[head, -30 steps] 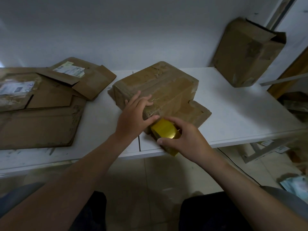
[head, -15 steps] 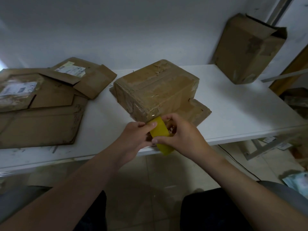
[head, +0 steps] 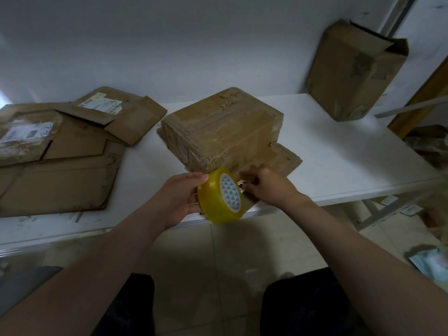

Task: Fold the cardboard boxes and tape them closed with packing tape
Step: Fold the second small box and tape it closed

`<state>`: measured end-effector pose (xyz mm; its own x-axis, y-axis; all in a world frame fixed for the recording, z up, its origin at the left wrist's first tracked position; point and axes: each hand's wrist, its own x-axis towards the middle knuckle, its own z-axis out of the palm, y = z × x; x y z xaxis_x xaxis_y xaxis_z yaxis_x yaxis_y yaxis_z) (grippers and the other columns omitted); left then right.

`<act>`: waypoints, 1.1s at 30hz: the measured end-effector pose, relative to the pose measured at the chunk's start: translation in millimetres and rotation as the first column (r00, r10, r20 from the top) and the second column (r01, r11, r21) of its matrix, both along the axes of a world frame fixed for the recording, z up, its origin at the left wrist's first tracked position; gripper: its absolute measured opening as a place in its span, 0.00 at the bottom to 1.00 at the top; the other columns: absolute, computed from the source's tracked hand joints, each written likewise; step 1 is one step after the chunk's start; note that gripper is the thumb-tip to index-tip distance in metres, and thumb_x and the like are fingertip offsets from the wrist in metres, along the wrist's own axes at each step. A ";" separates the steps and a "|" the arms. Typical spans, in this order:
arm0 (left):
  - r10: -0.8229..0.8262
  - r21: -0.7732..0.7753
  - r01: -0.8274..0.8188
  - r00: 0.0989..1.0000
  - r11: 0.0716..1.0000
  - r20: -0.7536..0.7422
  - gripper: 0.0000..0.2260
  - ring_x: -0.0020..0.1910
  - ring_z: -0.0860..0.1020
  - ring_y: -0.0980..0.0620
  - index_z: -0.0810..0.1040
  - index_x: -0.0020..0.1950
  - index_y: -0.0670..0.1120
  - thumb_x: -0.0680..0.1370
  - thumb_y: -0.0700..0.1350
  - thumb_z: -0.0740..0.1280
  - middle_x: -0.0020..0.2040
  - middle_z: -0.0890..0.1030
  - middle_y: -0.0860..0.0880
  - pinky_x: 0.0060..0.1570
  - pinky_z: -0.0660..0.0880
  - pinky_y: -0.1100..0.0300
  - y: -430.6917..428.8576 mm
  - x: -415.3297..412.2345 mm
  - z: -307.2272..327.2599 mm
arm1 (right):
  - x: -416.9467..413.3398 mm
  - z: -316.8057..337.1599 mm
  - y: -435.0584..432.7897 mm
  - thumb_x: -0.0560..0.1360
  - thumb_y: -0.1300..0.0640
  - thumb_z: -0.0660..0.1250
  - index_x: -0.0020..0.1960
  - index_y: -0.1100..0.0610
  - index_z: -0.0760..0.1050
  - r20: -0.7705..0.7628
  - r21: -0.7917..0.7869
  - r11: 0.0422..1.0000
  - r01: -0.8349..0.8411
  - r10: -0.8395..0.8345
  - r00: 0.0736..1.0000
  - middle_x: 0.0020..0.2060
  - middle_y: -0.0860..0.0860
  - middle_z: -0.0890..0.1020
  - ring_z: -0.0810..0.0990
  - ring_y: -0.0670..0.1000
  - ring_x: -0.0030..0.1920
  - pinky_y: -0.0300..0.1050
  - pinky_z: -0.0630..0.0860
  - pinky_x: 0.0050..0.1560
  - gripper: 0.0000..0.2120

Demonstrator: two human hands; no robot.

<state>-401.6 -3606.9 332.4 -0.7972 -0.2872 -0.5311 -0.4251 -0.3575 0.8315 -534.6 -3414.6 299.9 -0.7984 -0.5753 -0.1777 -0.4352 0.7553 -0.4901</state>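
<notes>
A folded brown cardboard box (head: 223, 127) stands in the middle of the white table (head: 339, 166), its lower flaps spread flat on the tabletop. Just in front of its near corner my left hand (head: 179, 197) holds a yellow roll of packing tape (head: 219, 196) on edge, the patterned core facing right. My right hand (head: 269, 187) sits right of the roll, fingers pinched at the tape's loose end by the roll's rim and close to the box's flap.
Flattened cardboard boxes (head: 55, 151) with shipping labels lie stacked on the table's left side. An open box (head: 356, 71) leans against the wall at the back right. Tiled floor and scattered items (head: 429, 263) lie below the table's near edge.
My left hand left the box's front face and took the tape roll from my right hand. The roll turned, showing its core. My right hand shifted to the tape's end.
</notes>
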 end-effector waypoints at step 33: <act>0.096 0.045 -0.092 0.991 0.995 -0.095 0.18 0.47 0.86 0.45 0.75 0.69 0.49 0.80 0.43 0.71 0.58 0.84 0.43 0.38 0.83 0.52 9.0 -19.5 -3.4 | -108.2 46.4 -16.6 0.79 0.41 0.59 0.65 0.54 0.79 -0.003 -0.497 0.818 0.289 -0.334 0.942 0.71 0.56 0.75 0.69 0.58 0.72 0.56 0.68 0.71 0.23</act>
